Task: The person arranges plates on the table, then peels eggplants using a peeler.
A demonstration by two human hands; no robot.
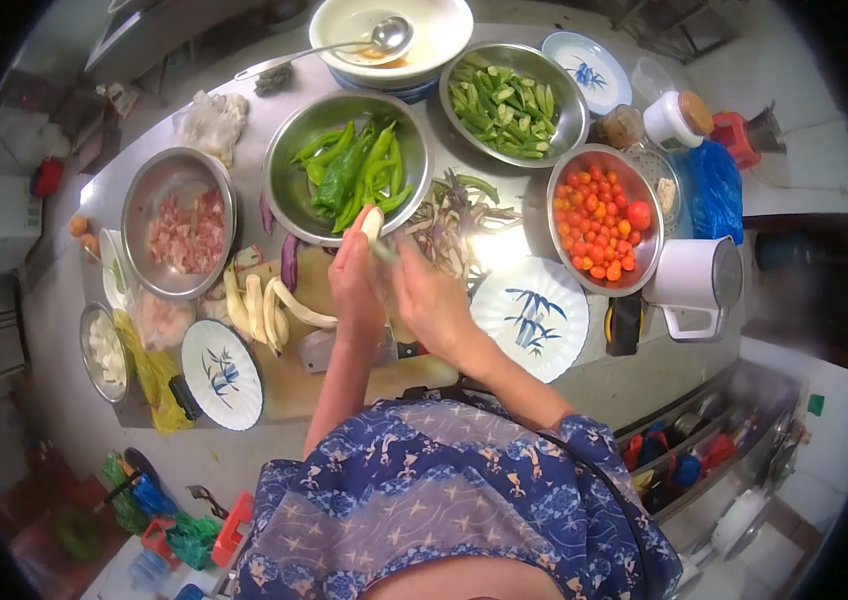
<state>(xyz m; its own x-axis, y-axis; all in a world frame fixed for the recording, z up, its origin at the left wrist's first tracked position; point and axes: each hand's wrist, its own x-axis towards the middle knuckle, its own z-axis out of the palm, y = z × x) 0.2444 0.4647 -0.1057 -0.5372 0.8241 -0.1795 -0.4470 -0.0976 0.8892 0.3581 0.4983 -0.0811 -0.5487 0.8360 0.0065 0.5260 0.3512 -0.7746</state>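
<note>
My left hand [351, 280] is closed round a pale peeled eggplant [372, 222], its tip pointing up over the rim of the pepper bowl. Close against it, my right hand [432, 300] has bent fingers round a small blurred tool, whose kind I cannot make out. Dark eggplant peels [459, 225] lie in a heap beyond my right hand. Several peeled eggplants [266, 310] rest on the cutting board [294, 385], left of my forearms. Unpeeled purple eggplant [289, 262] shows beside the pepper bowl. A cleaver [344, 350] lies flat on the board beneath my wrists, partly hidden.
Steel bowls hold green peppers [369, 175], cut okra [504, 110], cherry tomatoes [599, 220] and raw meat [187, 230]. Patterned white plates [534, 310] flank me. A ladle [384, 38] rests in a white bowl. A white jug [699, 285] stands near the right edge.
</note>
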